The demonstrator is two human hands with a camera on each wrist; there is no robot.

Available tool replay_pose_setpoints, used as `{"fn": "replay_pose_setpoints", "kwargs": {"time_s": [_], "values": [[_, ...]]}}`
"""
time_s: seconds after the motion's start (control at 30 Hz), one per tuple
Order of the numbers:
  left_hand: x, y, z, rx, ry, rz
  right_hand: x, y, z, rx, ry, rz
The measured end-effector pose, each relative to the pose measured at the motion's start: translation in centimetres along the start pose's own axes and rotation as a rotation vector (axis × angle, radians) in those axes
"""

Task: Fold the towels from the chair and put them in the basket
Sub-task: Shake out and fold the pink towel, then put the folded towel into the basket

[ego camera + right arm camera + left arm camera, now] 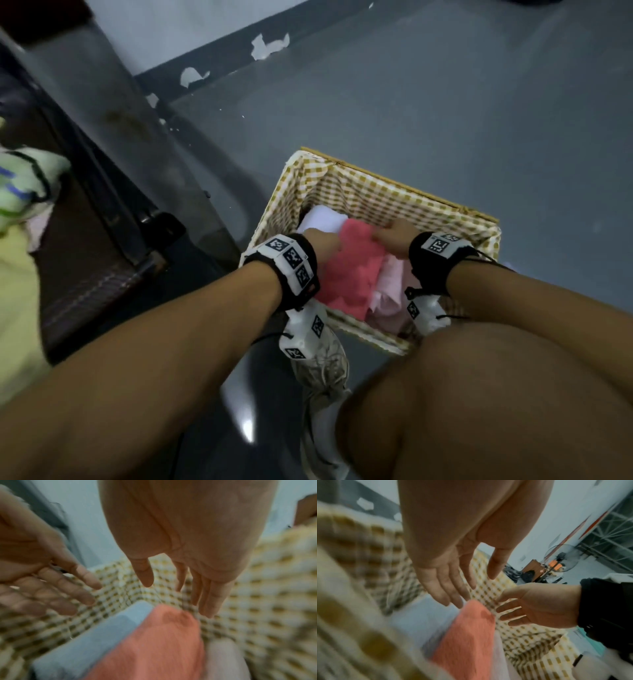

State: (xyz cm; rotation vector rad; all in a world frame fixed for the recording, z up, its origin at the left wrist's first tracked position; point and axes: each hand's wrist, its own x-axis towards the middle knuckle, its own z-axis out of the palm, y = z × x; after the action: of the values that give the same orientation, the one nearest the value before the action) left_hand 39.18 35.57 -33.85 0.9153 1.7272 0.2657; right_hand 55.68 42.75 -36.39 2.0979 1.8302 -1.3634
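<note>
Coral towel (346,270): folded, lying inside the basket (394,192), roughly at the middle of its floor, on top of the other cloth there.
White towel (322,219): folded, in the basket's far-left corner, touching the coral towel's left edge and partly under it.
Pale pink towel (388,291): in the basket, along the coral towel's right side, reaching toward the near edge.
Basket: rectangular wicker, lined with yellow-and-white check fabric; stands on the grey floor (445,102) in front of the person's knee (479,394).
Left hand (323,241): inside the basket above the seam between white and coral towels. The left wrist view shows the fingers (447,588) straight and together, thumb apart; grip released, nothing held. Fingertips appear just above the coral towel's far edge; contact cannot be confirmed, as the view is blurred.
Right hand (394,236): inside the basket at the coral towel's far-right corner. The right wrist view shows the fingers (211,599) extended downward, thumb apart; grip released, nothing held.
Wrist bands: black with white marker tags, one on each wrist.
Chair (102,212): dark, at the left edge of the head view, well apart from the basket.
Unfolded cloth (24,192): green-white and pale yellow pieces heaped on the chair.
</note>
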Motion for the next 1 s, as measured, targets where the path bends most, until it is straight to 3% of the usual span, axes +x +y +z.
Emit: {"fn": "replay_pose_setpoints", "kwargs": {"time_s": [0.13, 0.23, 0.3, 0.5, 0.63, 0.73, 0.83, 0.93, 1.0], "values": [[-5.0, 0.9, -5.0, -0.259, 0.01, 0.072, -3.8, -6.0, -1.8, -0.334, -0.008, -0.255], [-10.0, 0.3, -10.4, -0.24, 0.055, 0.237, -8.2, -12.7, -0.8, -0.367, -0.187, -0.414], [-13.1, -0.8, -13.5, -0.19, 0.076, 0.287, -11.3, -17.0, 0.2, -0.463, -0.215, -0.536], [-23.3, -9.1, -23.5, -0.21, 0.377, 0.335, -21.0, -29.6, 8.1, -0.572, -0.435, -0.806], [-28.4, -16.3, -28.0, -0.276, 0.553, 0.275, -25.6, -35.4, 15.5, -0.584, -0.475, -0.928], [-30.4, -21.9, -30.6, -0.261, 0.659, 0.19, -27.0, -38.4, 20.4, -0.751, -0.378, -1.039], [-30.0, -26.6, -32.0, -0.079, 0.747, 0.018, -25.8, -39.9, 24.1, -0.839, -0.299, -1.086], [-28.4, -29.9, -32.3, 0.076, 0.702, -0.127, -23.0, -40.1, 26.2, -0.851, -0.139, -1.145], [-27.6, -31.0, -32.4, 0.149, 0.638, -0.143, -21.0, -40.1, 26.6, -0.923, -0.018, -1.161]]}}
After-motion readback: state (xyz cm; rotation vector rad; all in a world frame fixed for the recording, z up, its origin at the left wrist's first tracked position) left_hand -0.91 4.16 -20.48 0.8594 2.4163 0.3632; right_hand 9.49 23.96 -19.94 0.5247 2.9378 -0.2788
